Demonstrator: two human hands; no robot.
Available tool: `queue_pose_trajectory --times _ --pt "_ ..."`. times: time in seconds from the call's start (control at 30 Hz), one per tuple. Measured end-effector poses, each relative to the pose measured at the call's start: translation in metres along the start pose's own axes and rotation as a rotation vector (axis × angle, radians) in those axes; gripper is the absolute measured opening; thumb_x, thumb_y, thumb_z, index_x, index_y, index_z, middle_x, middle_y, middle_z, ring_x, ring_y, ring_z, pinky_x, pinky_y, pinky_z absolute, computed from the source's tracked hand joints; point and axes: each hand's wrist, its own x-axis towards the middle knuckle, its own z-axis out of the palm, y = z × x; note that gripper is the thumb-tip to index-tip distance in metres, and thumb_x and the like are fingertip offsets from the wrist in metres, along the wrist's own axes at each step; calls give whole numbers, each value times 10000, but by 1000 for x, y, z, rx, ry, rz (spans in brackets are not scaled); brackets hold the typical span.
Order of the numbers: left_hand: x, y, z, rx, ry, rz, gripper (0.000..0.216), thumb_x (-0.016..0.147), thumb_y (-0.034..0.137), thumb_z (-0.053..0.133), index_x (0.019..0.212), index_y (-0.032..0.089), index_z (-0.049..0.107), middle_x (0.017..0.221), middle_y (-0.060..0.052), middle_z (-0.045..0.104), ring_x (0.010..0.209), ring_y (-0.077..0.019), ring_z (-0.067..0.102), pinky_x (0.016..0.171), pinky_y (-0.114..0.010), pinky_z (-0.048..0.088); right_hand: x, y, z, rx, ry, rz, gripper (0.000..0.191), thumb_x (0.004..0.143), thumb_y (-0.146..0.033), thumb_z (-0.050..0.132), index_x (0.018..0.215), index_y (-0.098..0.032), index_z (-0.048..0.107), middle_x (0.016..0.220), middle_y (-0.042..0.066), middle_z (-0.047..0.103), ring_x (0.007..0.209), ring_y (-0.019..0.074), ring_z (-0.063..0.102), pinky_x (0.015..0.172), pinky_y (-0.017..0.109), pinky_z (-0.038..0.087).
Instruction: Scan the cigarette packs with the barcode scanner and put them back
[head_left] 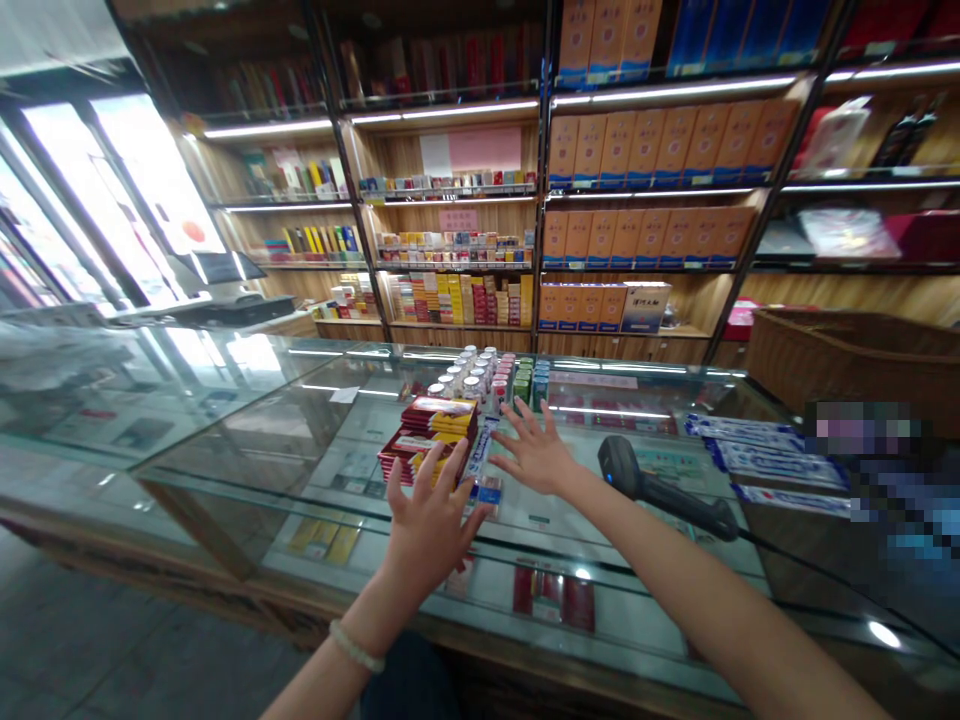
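My left hand (pixel 429 522) hovers over the glass counter (pixel 247 400) with fingers spread, its tips close to a stack of red and yellow boxes (pixel 427 438). My right hand (pixel 534 452) is stretched out flat and open, just right of a long white and blue box (pixel 478 455) that lies between both hands. A small blue box (pixel 489 492) sits by my left fingertips. Neither hand holds anything.
A black barcode scanner (pixel 660 487) lies on the glass to the right of my right arm. Several small bottles and boxes (pixel 487 375) stand behind the stack. More white and blue boxes (pixel 757 450) lie at the right. Shelves of boxed goods (pixel 645 150) fill the back wall.
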Motion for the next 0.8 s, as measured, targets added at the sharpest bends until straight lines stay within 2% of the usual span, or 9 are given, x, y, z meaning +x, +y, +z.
queue_pose_trajectory --times 0.2,0.33,0.5,0.8 --pt "9 -5 0 8 -21 11 475 923 515 631 1354 315 651 1553 -81 532 1478 -348 419 1272 -597 -49 1 2 -12 -55 17 -7 601 1018 -613 422 1518 -288 500 1697 89 282 1584 333 167 1259 656 24" --pt "24 -7 3 45 -81 37 615 949 579 558 1505 319 514 1625 -75 422 1536 -348 321 1257 -627 -81 1 11 -31 -114 37 5 638 997 -641 450 1533 -295 479 1708 77 249 1591 346 120 1253 669 -51" --pt "47 2 7 81 -118 44 661 951 612 544 1530 301 482 1664 -64 332 1559 -336 270 1261 -618 -105 -6 27 -56 -179 47 53 641 994 -660 430 1532 -315 479 1705 74 266 1591 348 118 1246 663 -92" --pt "81 39 22 48 -84 81 716 937 619 568 1555 279 445 1668 -101 328 1561 -351 262 1268 -649 -21 -31 61 -88 -207 40 136 625 1016 -636 396 1523 -285 498 1693 95 290 1581 351 162 1244 686 -43"
